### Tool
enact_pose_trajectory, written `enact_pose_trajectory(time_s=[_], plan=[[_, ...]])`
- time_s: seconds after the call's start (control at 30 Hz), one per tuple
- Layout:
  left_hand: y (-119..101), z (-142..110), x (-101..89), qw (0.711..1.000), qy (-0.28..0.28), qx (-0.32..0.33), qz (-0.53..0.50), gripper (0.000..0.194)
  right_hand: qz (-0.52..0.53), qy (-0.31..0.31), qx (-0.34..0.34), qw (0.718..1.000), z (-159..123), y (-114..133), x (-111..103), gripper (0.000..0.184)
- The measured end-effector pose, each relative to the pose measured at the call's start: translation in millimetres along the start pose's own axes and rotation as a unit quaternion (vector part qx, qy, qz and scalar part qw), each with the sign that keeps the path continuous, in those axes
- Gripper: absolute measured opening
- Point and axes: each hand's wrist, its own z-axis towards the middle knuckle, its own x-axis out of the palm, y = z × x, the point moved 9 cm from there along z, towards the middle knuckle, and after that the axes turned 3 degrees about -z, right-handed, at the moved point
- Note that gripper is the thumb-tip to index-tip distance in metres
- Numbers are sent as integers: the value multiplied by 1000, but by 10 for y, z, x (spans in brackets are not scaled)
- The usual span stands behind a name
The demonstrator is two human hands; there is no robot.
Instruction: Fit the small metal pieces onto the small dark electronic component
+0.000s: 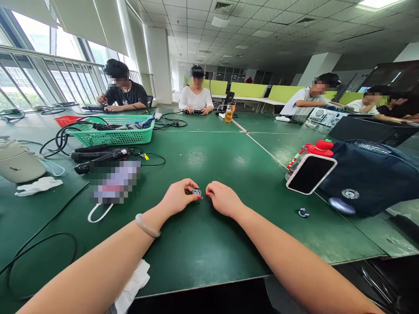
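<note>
Between the thumb and fingers of my left hand (179,196) is a small circuit board (197,192) with light parts on its face, held just above the green table (196,235). My right hand (221,198) is closed close beside it, fingertips pressed together and turned toward the board. A narrow gap parts the two hands. Whatever the right fingers pinch, if anything, is too small to make out. A pale bangle (147,225) circles my left wrist.
On the left are a green basket (114,137) of cables, black tools (101,160) and a blurred purple pouch (116,181). To the right stand a phone (310,174), a dark bag (369,174) and an earbud-like item (303,213). Several people sit around the table.
</note>
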Motion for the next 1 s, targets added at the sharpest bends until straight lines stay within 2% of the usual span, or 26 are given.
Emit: enact_pose_trajectory(time_s=[0.13, 0.27, 0.4, 0.53, 0.63, 0.73, 1.0], plan=[[-60, -25, 1, 1000, -10, 16, 24, 30, 59, -69, -34, 995, -29, 181, -196, 13], [-141, -47, 45, 999, 11, 33, 21, 28, 70, -76, -63, 993, -46, 280, -221, 15], [-177, -52, 44, 999, 13, 44, 15, 29, 86, -71, -73, 991, -48, 268, -212, 16], [-190, -53, 0, 998, -5, 52, 29, 28, 115, -87, -28, 989, -36, 157, -249, 13], [-223, -60, -23, 996, -18, 65, 51, 27, 129, -62, 7, 990, -13, 84, -184, 14], [-242, -62, -16, 995, -18, 74, 63, 25, 143, -30, 8, 989, 8, 74, -92, 18], [-194, -36, 22, 995, 5, 60, 76, 20, 104, -13, 19, 994, 28, 70, -27, 21]])
